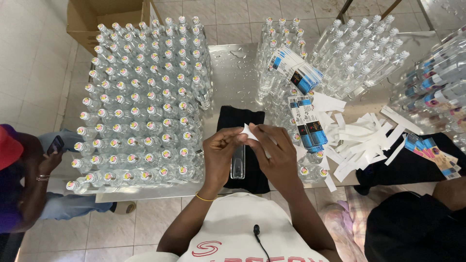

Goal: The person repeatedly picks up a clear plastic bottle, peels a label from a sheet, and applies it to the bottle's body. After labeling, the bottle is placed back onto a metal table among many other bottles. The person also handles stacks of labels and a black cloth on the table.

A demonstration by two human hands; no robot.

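My left hand and my right hand meet over a black cloth on the metal table. Between their fingertips they pinch a small white paper strip, which looks like a label or its backing. A clear plastic bottle lies flat on the cloth just below my fingers. Stacks of blue, white and black labels sit to the right of my hands.
A dense block of several capped clear bottles fills the table's left. More bottles stand at the back right. Peeled white strips litter the right side. A seated person with a phone is at left; another person at right.
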